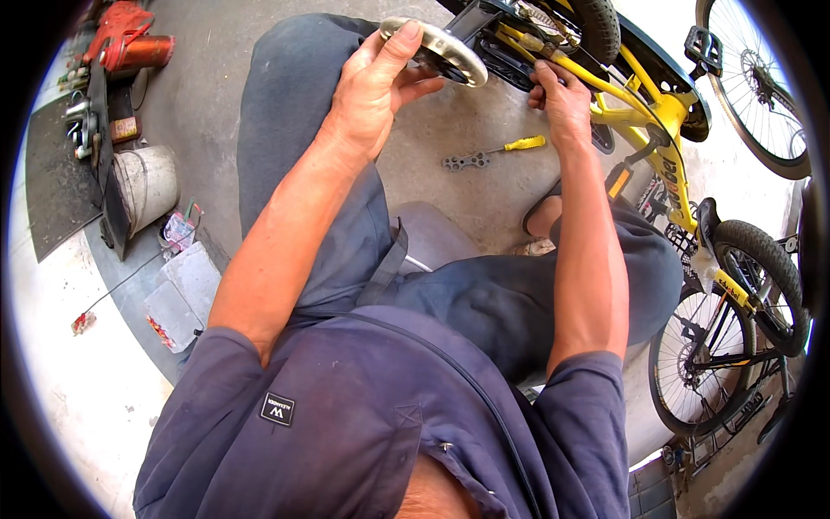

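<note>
My left hand [373, 82] grips a small training wheel [471, 67] with a pale rim and dark centre, thumb on the rim and fingers behind it. A dark bracket [474, 19] meets the wheel at its upper right. The yellow bicycle [618, 117] lies tipped over at the upper right. Close beside one of its yellow tubes is my right hand [560, 99], its fingers curled together; what they pinch is hidden. On the floor below lie a yellow-handled screwdriver [524, 144] and a flat grey multi-hole spanner [467, 162], end to end.
More bicycles stand along the right, one showing a spoked wheel [702, 359]. At left are an orange-red can [149, 52], a whitish bucket [149, 186], a dark board [60, 173] and a grey box [183, 290]. A sandalled foot [545, 216] rests near the bicycle.
</note>
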### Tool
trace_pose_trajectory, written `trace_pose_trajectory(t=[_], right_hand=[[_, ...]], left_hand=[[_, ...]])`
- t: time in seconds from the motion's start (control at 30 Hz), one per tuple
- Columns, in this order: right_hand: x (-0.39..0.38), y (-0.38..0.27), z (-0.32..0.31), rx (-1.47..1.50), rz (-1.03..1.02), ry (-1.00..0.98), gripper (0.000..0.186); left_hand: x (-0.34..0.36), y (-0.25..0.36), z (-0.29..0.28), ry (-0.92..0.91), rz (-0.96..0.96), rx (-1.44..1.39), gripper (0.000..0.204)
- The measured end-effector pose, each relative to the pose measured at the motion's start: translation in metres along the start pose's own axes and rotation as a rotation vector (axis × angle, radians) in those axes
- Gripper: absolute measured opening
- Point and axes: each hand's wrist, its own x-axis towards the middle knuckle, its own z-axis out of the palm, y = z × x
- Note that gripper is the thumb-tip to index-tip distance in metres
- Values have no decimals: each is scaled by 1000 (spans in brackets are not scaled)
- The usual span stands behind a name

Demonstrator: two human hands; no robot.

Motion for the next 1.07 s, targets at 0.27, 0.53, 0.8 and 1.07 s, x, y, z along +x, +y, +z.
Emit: trace_pose_trajectory(t=[0.27, 0.53, 0.8, 1.07], right_hand=[[9, 19, 2, -113, 58, -53, 40], [0, 1, 5, -246, 35, 3, 44], [-4, -17, 15, -719, -417, 168, 44], [-34, -52, 60, -994, -790, 108, 31]], left_hand=[[-1, 0, 1, 8, -5, -2, 47], [0, 1, 2, 20, -12, 1, 47], [2, -1, 1, 3, 0, 11, 47], [4, -3, -3, -9, -11, -9, 46]])
